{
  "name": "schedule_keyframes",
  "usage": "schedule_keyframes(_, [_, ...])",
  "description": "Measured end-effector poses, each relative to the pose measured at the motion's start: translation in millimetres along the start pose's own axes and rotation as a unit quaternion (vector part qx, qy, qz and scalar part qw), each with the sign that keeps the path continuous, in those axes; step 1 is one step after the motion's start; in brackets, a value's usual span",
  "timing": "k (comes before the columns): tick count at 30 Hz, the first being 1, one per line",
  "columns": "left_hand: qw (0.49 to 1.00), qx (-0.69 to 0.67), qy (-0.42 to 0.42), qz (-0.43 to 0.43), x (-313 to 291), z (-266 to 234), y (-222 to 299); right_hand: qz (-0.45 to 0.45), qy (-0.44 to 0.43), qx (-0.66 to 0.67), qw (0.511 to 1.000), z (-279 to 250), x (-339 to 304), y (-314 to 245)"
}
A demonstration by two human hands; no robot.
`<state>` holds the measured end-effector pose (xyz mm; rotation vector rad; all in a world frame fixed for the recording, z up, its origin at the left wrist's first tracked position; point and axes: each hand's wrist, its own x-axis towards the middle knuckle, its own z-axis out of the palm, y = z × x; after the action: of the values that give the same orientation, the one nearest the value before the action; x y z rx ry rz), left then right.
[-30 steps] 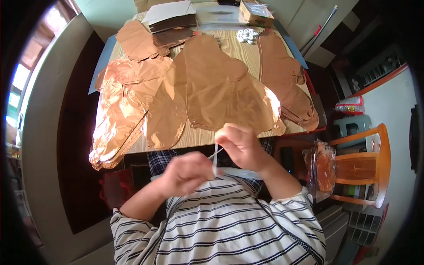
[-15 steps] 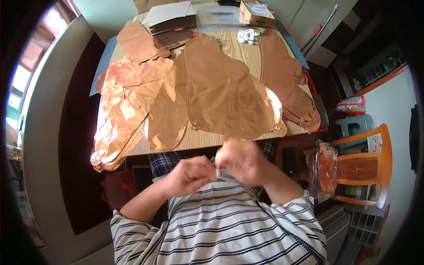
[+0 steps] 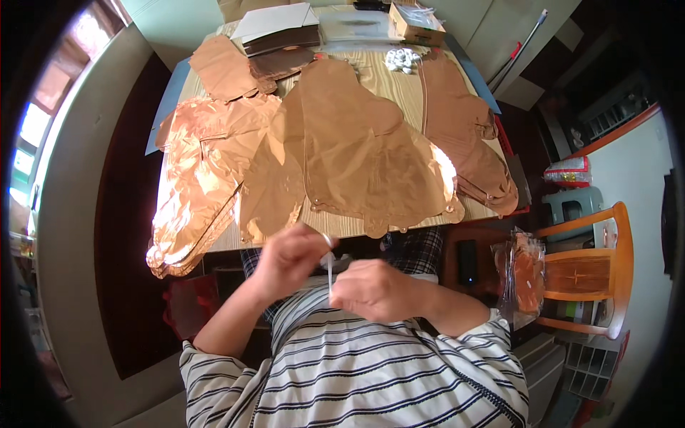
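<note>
A thin white ribbon point(image 3: 330, 274) stretches between my two hands, in front of my striped shirt. My left hand point(image 3: 287, 258) is closed on its upper end, where a white loop shows by the fingertips. Lower and to the right, my right hand point(image 3: 372, 289) pinches the other end with curled fingers. Just beyond both hands, flat copper-coloured foil balloons point(image 3: 357, 157) lie stacked on the table, their scalloped edges near its front edge. A shiny, crinkled pile of foil balloons point(image 3: 207, 164) is on the left, and another stack point(image 3: 457, 121) on the right.
Small white rolls point(image 3: 402, 60) sit in a heap toward the table's point(image 3: 332, 227) back. Behind them are a cardboard box point(image 3: 417, 27) and a stack of white-topped boards point(image 3: 277, 25). A wooden chair point(image 3: 581, 274) to my right carries a clear bag of copper-coloured pieces point(image 3: 526, 274).
My hands have drawn apart: the left moved up and away from me, the right came down toward me. The white ribbon between them now shows as a longer, taut length.
</note>
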<state>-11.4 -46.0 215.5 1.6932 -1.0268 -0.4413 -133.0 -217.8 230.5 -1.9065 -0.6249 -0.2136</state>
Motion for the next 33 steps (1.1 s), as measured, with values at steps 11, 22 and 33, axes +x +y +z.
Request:
schedule_keyframes(11, [0.99,-0.056,-0.127,0.019,-11.4,10.8,5.8,0.033,0.082,-0.006,0.996,-29.3,8.1,5.8])
schedule_keyframes(22, [0.992,-0.05,-0.069,0.094,-9.2,18.6,14.1,0.113,0.123,-0.057,0.984,-32.1,8.3,12.4])
schedule_keyframes(33, [0.996,-0.057,0.016,0.061,-0.9,7.9,8.5,0.062,0.014,-0.098,0.993,-12.5,-5.3,24.7])
